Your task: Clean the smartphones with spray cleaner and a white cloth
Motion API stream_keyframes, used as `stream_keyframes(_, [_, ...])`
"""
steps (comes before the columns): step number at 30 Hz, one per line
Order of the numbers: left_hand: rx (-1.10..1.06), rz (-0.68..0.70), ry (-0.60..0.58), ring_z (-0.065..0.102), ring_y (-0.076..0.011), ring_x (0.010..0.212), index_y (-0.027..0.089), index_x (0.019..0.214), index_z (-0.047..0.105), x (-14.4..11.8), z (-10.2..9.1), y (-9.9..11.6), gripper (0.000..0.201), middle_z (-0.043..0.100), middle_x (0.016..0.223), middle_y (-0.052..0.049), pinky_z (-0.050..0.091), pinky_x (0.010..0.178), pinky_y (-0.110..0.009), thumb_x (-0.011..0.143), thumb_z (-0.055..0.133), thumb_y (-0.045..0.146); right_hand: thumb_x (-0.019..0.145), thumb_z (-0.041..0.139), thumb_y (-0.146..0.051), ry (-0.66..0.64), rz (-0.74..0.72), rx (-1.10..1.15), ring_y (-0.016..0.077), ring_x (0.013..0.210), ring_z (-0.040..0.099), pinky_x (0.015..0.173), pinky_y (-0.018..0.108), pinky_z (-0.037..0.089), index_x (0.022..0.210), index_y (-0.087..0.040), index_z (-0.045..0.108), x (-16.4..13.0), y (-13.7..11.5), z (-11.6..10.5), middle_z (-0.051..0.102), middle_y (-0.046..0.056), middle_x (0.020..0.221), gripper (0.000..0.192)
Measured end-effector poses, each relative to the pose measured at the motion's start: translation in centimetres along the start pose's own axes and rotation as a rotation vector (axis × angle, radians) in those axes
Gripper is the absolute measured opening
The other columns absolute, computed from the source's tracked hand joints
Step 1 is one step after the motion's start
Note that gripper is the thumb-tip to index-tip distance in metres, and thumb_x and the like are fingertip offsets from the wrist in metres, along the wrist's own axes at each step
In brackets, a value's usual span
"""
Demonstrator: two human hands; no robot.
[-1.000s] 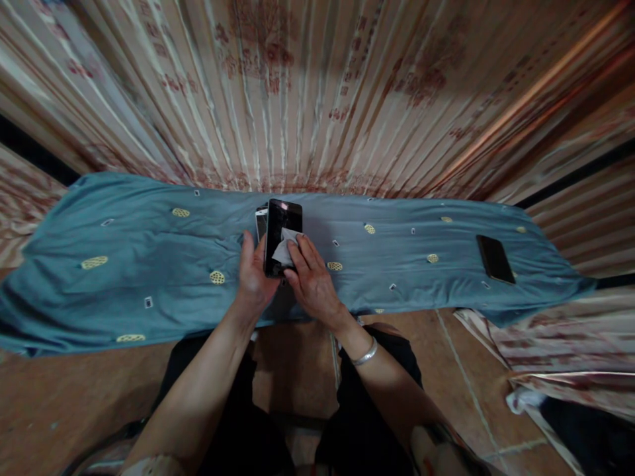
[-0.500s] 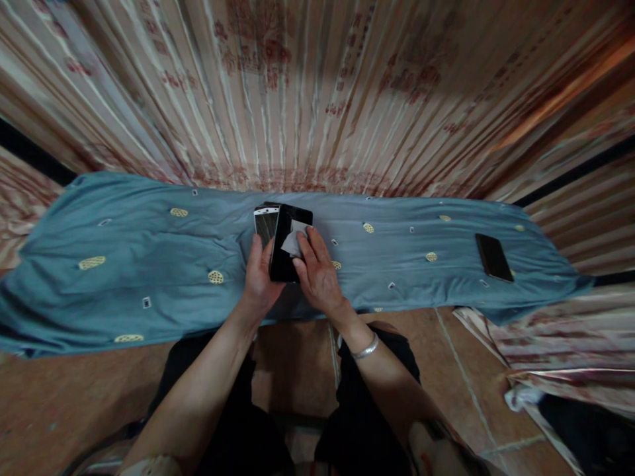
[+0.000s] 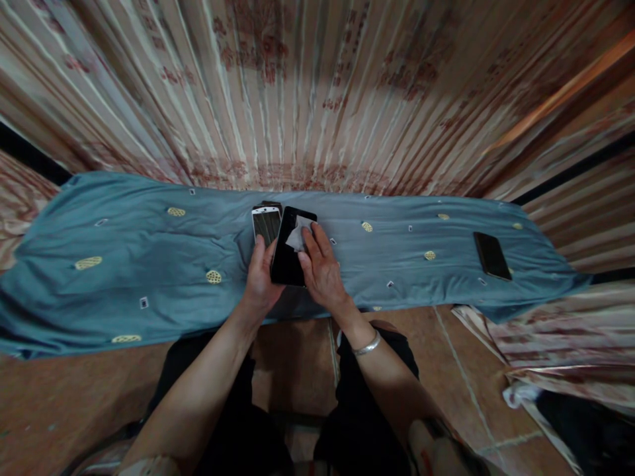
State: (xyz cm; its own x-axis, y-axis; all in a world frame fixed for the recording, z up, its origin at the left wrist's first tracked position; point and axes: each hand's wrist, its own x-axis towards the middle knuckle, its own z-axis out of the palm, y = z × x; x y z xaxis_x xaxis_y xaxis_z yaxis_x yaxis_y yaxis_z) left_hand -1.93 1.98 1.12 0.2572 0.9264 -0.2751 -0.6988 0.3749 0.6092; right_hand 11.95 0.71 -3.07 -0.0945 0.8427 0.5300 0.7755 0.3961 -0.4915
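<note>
My left hand [image 3: 262, 277] is closed around the lower left side of a black phone [image 3: 288, 263], which is tilted a little to the right with its dark face up. A white wipe [image 3: 298, 235] lies on the upper part of that face, pressed there by the fingers of my right hand [image 3: 323, 268]. Just left of the held phone is a white-edged phone [image 3: 266, 223] with a reflective screen. It overlaps another dark phone [image 3: 268, 203], of which only the top edge shows.
A blue-green cloth [image 3: 173, 264] with yellow pineapple prints covers the long narrow surface. Toward its right end lies another dark phone [image 3: 492, 256]. A pleated patterned curtain [image 3: 297, 99] hangs right behind, and tiled floor [image 3: 292, 370] shows below.
The held phone has shifted slightly to the right and tilts a bit more. My right hand and the wipe have moved slightly up and right across its face.
</note>
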Motion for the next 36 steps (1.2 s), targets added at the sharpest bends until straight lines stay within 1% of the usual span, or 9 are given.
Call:
stream_keyframes(4, [0.018, 0.028, 0.023, 0.065, -0.0344, 0.138, 0.021, 0.135, 0.074, 0.0, 0.1, 0.3, 0.063, 0.08, 0.129, -0.01, 0.054, 0.114, -0.047, 0.106, 0.039, 0.065, 0.115, 0.034, -0.042, -0.024, -0.003, -0.001, 0.0262, 0.164, 0.036, 0.133, 0.048, 0.038, 0.164, -0.013, 0.045, -0.2, -0.3, 0.1, 0.043, 0.019, 0.172, 0.058])
stream_keyframes(8, [0.047, 0.056, 0.061, 0.067, -0.0348, 0.135, 0.02, 0.128, 0.077, 0.0, 0.1, 0.7, 0.063, 0.081, 0.126, -0.012, 0.057, 0.111, -0.048, 0.107, 0.037, 0.064, 0.113, 0.04, -0.041, -0.057, -0.016, 0.005, 0.0278, 0.164, 0.035, 0.134, 0.049, 0.037, 0.165, -0.012, 0.043, -0.5, -0.7, 0.4, 0.041, 0.019, 0.173, 0.059])
stream_keyframes(12, [0.056, 0.065, 0.08, 0.07, -0.0344, 0.132, 0.02, 0.125, 0.077, 0.1, 0.0, 0.9, 0.062, 0.081, 0.124, -0.012, 0.059, 0.109, -0.048, 0.106, 0.039, 0.064, 0.113, 0.04, -0.04, -0.065, -0.018, 0.033, 0.0279, 0.164, 0.035, 0.134, 0.05, 0.037, 0.164, -0.011, 0.044, -0.7, -1.0, 0.5, 0.041, 0.02, 0.173, 0.059])
stream_keyframes(16, [0.058, 0.06, 0.057, 0.07, -0.0354, 0.131, 0.021, 0.13, 0.076, 0.0, 0.1, 0.7, 0.061, 0.082, 0.123, -0.012, 0.059, 0.108, -0.049, 0.103, 0.046, 0.067, 0.114, 0.038, -0.041, -0.054, 0.006, 0.05, 0.0268, 0.164, 0.036, 0.134, 0.051, 0.038, 0.165, -0.015, 0.042, -0.6, -0.9, 0.3, 0.041, 0.018, 0.173, 0.058])
stream_keyframes(18, [0.054, 0.045, 0.042, 0.07, -0.0354, 0.132, 0.021, 0.131, 0.076, -0.1, 0.0, 0.5, 0.06, 0.081, 0.125, -0.012, 0.059, 0.109, -0.049, 0.103, 0.047, 0.067, 0.114, 0.036, -0.042, -0.039, 0.022, 0.055, 0.0271, 0.164, 0.036, 0.132, 0.051, 0.04, 0.165, -0.014, 0.042, -0.4, -0.7, 0.2, 0.041, 0.019, 0.173, 0.059])
stream_keyframes(22, [0.043, 0.009, 0.026, 0.07, -0.0341, 0.131, 0.022, 0.133, 0.075, -0.1, -0.1, 0.0, 0.059, 0.082, 0.125, -0.01, 0.058, 0.111, -0.047, 0.105, 0.045, 0.064, 0.115, 0.033, -0.045, -0.003, 0.037, 0.07, 0.028, 0.165, 0.034, 0.133, 0.05, 0.037, 0.166, -0.012, 0.039, -0.2, 0.0, -0.1, 0.039, 0.021, 0.174, 0.062])
stream_keyframes(29, [0.045, -0.051, -0.008, 0.073, -0.0311, 0.128, 0.021, 0.138, 0.073, -0.3, 0.5, -0.3, 0.061, 0.083, 0.12, -0.009, 0.056, 0.113, -0.043, 0.106, 0.043, 0.064, 0.115, 0.031, -0.046, 0.048, 0.068, 0.025, 0.0271, 0.165, 0.033, 0.133, 0.052, 0.035, 0.171, -0.016, 0.03, 0.3, 1.0, -0.4, 0.035, 0.018, 0.176, 0.064])
stream_keyframes(33, [0.039, -0.057, -0.04, 0.072, -0.0309, 0.13, 0.023, 0.142, 0.071, -0.5, 1.0, -0.5, 0.059, 0.083, 0.122, -0.008, 0.054, 0.115, -0.043, 0.105, 0.049, 0.063, 0.113, 0.036, -0.046, 0.03, 0.08, -0.031, 0.0298, 0.166, 0.031, 0.133, 0.054, 0.035, 0.169, -0.013, 0.033, 0.6, 1.3, -0.7, 0.037, 0.02, 0.175, 0.065])
stream_keyframes(36, [0.054, -0.044, -0.039, 0.07, -0.0309, 0.132, 0.021, 0.141, 0.072, -0.5, 1.0, -0.8, 0.057, 0.082, 0.123, -0.008, 0.054, 0.115, -0.042, 0.105, 0.051, 0.061, 0.113, 0.036, -0.046, 0.035, 0.079, -0.062, 0.031, 0.166, 0.03, 0.133, 0.059, 0.033, 0.168, -0.013, 0.036, 0.7, 1.3, -0.7, 0.041, 0.021, 0.172, 0.064])
